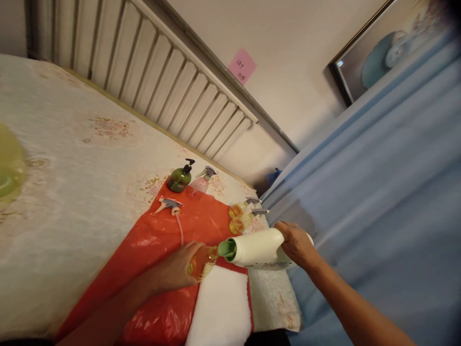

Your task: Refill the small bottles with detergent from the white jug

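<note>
My left hand (180,271) is closed around a small clear bottle (202,263) with orange-yellow liquid in it, its mouth facing right. My right hand (297,243) grips the handle of a large cream-coloured jug (257,246), tipped on its side. The jug's green spout (227,249) is at the small bottle's mouth. Whether liquid is flowing I cannot tell. A loose spray trigger head (171,204) with its dip tube lies on the red plastic sheet (140,250) above my left hand.
A green pump bottle (179,179), a pinkish spray bottle (199,185) and yellow spray bottles (237,218) stand farther back. A white cloth (221,307) lies near me. A yellow-green bowl-like container (10,163) sits far left; a radiator (162,72) and blue curtain (378,192) border the table.
</note>
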`<state>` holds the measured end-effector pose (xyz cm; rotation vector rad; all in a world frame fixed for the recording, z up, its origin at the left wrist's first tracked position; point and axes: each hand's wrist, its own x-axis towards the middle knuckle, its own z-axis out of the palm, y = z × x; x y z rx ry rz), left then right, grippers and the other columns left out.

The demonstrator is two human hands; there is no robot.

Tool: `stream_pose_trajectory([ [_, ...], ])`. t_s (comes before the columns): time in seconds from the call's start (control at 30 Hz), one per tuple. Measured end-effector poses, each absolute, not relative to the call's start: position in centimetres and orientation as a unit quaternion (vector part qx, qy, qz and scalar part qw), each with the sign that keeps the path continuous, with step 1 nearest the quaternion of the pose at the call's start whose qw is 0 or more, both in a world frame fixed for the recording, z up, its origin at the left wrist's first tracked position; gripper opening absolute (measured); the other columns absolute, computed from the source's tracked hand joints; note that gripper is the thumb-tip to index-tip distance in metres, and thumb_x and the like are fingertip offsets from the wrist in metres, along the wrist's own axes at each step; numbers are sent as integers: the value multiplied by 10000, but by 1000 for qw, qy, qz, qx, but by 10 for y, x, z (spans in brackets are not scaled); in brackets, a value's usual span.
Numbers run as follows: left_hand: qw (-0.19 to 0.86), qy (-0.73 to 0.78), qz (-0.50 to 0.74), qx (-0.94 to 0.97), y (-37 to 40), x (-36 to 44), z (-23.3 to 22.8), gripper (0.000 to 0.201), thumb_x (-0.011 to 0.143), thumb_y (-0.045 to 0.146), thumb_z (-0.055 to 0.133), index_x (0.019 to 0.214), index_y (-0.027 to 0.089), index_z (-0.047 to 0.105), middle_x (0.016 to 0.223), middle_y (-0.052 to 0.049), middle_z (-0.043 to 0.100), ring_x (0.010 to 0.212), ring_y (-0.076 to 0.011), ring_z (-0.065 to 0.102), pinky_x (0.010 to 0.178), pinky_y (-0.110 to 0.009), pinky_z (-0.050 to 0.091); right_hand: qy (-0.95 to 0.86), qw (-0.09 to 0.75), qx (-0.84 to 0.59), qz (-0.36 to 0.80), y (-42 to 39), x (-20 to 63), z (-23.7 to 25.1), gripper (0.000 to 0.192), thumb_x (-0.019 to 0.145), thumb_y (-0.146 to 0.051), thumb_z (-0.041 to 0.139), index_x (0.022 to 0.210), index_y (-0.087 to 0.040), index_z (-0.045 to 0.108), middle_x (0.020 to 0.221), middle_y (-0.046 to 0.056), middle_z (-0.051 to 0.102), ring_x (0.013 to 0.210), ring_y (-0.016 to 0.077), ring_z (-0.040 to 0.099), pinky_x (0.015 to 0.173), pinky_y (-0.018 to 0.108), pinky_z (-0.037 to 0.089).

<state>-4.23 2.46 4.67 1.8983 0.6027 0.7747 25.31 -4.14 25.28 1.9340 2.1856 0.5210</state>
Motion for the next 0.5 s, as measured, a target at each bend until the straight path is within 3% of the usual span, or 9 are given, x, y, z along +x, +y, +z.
stream_pose_trajectory([
  [0.5,472,252,316,783,22,-43,54,298,797,423,617,1040,254,590,1071,-30,649,988,-240,623,883,-348,493,734,95,649,176,-42,251,254,269,668,14,431,776,-208,536,782,25,630,741,175,551,700,257,321],
])
